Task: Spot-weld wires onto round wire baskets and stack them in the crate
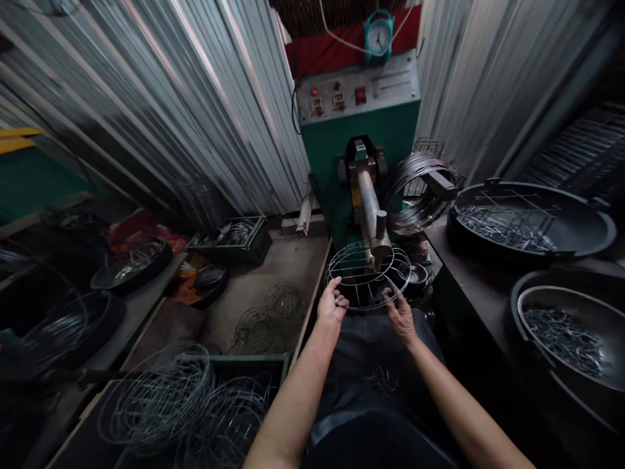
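A round wire basket frame [359, 307], made of rings joined by short bars, is held in front of me under the arm of a green spot welder [317, 156]. My left hand [333, 301] is closed on its left front rim, thumb up. At the right front, my right hand [400, 316] pinches the frame near the rim; its fingertips are dark, and I cannot make out whether a small piece is in them too. The welder's metal arm [368, 195] ends in an electrode tip at the frame's far inner part. Small bent wires [383, 379] lie on my dark lap.
On the right bench, a black pan [593, 228] and a lower pan [512, 296] hold small wire pieces. A wire coil [415, 195] hangs beside the welder. Wire rings [166, 397] pile up at lower left, near a green crate [251, 244]. A teal clock [379, 36] sits above.
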### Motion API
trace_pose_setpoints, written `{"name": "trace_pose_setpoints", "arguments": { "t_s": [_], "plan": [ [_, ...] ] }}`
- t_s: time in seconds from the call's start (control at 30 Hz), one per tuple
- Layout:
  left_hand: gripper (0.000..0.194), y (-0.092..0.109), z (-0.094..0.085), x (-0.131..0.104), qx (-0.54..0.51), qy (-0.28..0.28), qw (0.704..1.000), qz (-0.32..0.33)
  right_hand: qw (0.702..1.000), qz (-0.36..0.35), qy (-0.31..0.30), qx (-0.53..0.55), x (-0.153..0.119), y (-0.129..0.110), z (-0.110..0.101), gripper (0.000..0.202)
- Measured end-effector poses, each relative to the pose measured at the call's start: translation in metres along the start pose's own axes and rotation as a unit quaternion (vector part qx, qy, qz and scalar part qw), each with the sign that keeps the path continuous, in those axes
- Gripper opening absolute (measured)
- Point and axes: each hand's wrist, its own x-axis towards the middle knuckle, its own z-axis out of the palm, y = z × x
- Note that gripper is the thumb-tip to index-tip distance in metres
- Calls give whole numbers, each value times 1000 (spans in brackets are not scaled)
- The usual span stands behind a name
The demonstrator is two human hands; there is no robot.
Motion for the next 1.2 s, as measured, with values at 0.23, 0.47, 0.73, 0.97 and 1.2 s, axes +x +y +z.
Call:
{"name": "trace_pose_setpoints", "arguments": {
  "t_s": [0.23,0.47,0.73,0.97,1.2],
  "plan": [
    [39,1,-1,0,6,-11,1000,-8,997,2,38,60,10,-4,13,42],
    [40,1,-1,2,14,-15,1000,-2,996,-42,50,58,20,-23,17,29],
    [39,2,-1,3,21,-14,1000,16,997,-13,-81,0,7,-23,10,25],
    [44,3,-4,16,57,-29,986,156,973,212,-68,-55,-39,-32,-68,38],
    [46,-3,6,16,57,-15,989,132,994,85,50,53,6,-84,-29,33]
  ]
}}
